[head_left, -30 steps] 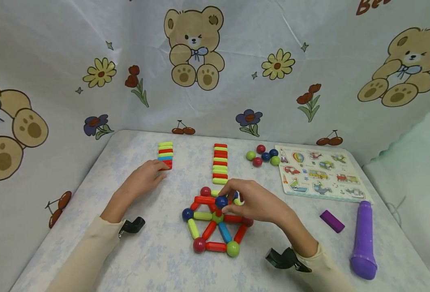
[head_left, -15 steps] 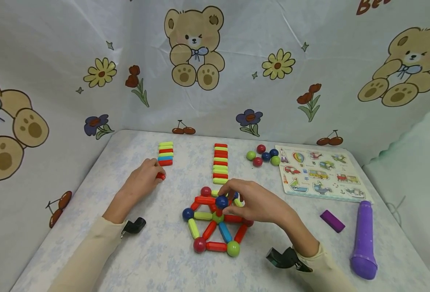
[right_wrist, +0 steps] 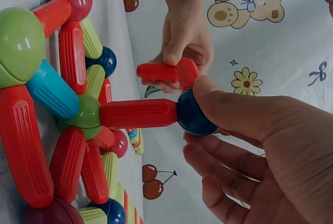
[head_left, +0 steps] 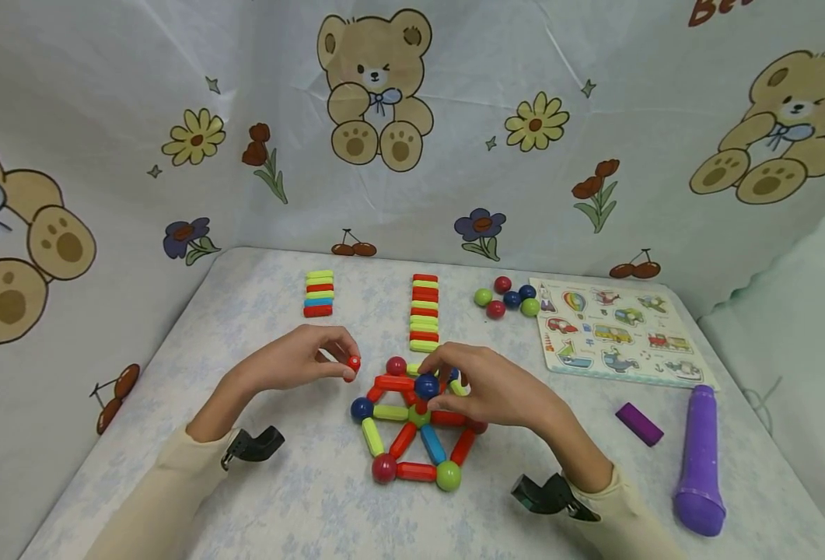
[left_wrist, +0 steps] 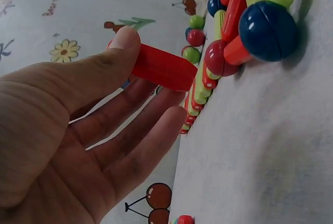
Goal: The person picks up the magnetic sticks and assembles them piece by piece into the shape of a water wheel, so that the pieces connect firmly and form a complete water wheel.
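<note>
Head view: a red magnetic rod [head_left: 351,363] is being pinched between thumb and fingers of the left hand [head_left: 298,362], just left of the rod-and-ball structure [head_left: 412,424] on the table [head_left: 174,435]. A second ago that hand was being rested against the short rod stack [head_left: 318,294] at the back; the rod has since been carried forward to the build, so it is judged that another strut is being brought in. A raised blue ball [head_left: 425,385] atop the structure is being gripped by the right hand [head_left: 496,389], unchanged. No containers are being shown; spare rods are lying in a second stack [head_left: 424,311], loose balls [head_left: 506,297] beside a puzzle board [head_left: 611,330].

Left wrist view: the red magnetic rod [left_wrist: 161,68] is being held between thumb and fingertips [left_wrist: 171,117], the palm otherwise open.

Right wrist view: the blue ball [right_wrist: 195,114] is being clasped by thumb and curled fingers of the right hand [right_wrist: 260,146], on an upright red rod; the left hand's rod [right_wrist: 158,71] is being held just beside it.
</note>
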The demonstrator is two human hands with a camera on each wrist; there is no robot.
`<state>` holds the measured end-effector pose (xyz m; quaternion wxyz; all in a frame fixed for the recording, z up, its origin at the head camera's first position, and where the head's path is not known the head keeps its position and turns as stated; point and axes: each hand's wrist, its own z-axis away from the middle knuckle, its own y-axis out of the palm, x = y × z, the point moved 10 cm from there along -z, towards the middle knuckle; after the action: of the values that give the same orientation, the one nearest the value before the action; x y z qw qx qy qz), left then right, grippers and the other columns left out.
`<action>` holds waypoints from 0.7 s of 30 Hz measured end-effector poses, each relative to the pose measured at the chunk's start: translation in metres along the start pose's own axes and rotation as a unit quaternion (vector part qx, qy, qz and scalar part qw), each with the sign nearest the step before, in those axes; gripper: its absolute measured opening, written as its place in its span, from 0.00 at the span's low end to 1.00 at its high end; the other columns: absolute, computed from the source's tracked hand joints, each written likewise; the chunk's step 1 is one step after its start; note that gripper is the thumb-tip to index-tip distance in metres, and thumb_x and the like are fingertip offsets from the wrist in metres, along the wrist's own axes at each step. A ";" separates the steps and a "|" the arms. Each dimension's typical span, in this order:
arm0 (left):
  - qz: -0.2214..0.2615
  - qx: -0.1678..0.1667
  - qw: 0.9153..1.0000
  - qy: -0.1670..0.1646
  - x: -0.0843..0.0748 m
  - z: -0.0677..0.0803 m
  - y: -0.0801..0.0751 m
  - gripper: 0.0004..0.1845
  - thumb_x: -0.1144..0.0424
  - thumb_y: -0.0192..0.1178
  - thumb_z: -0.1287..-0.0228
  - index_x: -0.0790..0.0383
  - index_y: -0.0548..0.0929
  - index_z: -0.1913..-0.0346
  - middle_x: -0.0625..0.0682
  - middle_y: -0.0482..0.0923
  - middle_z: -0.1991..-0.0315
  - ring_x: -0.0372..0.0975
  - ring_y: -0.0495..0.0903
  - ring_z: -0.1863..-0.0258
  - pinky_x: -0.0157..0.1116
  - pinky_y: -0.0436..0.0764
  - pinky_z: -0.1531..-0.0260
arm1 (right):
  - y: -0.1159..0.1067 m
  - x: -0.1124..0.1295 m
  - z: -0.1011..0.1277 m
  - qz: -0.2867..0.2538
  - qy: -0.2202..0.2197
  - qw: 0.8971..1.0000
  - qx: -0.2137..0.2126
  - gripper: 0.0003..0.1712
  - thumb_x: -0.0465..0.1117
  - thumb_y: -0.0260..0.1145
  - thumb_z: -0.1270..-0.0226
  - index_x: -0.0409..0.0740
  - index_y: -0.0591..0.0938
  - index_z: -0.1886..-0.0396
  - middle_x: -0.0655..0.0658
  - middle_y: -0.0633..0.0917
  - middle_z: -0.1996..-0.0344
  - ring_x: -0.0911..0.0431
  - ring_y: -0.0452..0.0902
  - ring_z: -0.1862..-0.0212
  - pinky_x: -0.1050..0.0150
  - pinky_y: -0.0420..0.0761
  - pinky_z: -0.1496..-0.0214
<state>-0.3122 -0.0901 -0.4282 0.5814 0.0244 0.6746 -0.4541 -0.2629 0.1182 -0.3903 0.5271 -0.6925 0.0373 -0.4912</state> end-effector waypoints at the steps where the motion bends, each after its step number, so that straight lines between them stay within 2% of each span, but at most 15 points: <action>1: 0.013 0.008 1.000 0.006 -0.003 0.001 0.004 0.10 0.64 0.72 0.28 0.59 0.84 0.49 0.48 0.86 0.53 0.41 0.87 0.50 0.42 0.88 0.47 | 0.000 0.000 0.000 0.000 0.000 1.000 0.001 0.24 0.46 0.79 0.30 0.51 0.83 0.37 0.56 0.87 0.50 0.51 0.85 0.49 0.50 0.88 0.45; 6: 0.052 0.032 0.998 0.017 -0.004 0.008 0.021 0.10 0.65 0.72 0.29 0.59 0.83 0.49 0.50 0.86 0.52 0.42 0.88 0.48 0.39 0.88 0.47 | -0.003 0.000 -0.002 0.004 -0.003 1.000 0.005 0.26 0.48 0.80 0.31 0.51 0.83 0.36 0.56 0.87 0.48 0.53 0.84 0.48 0.51 0.88 0.47; 13: 0.089 0.056 0.994 0.016 0.000 0.008 0.040 0.10 0.64 0.72 0.28 0.60 0.84 0.49 0.49 0.87 0.52 0.43 0.88 0.46 0.36 0.88 0.48 | -0.021 -0.012 0.007 0.008 -0.009 1.000 -0.005 0.32 0.51 0.83 0.36 0.51 0.84 0.35 0.52 0.88 0.44 0.56 0.82 0.47 0.55 0.87 0.49; 17: 0.093 0.058 0.994 0.009 0.002 0.006 0.043 0.10 0.67 0.72 0.29 0.60 0.84 0.50 0.49 0.88 0.52 0.43 0.88 0.46 0.36 0.88 0.48 | -0.043 -0.032 0.013 0.019 0.002 0.999 -0.028 0.30 0.49 0.83 0.36 0.52 0.85 0.36 0.52 0.89 0.46 0.57 0.82 0.50 0.56 0.86 0.52; 21: 0.090 0.063 0.994 0.008 0.003 0.005 0.044 0.11 0.68 0.72 0.30 0.60 0.84 0.50 0.50 0.88 0.52 0.43 0.89 0.47 0.36 0.88 0.48 | -0.076 -0.070 0.014 0.063 0.045 0.994 -0.081 0.23 0.46 0.80 0.32 0.47 0.87 0.40 0.49 0.90 0.49 0.56 0.82 0.54 0.58 0.83 0.57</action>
<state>-0.2847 -0.0687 -0.4563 0.6118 0.1248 0.6444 -0.4414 -0.3242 0.2010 -0.3765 0.4973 -0.7062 0.1445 -0.4828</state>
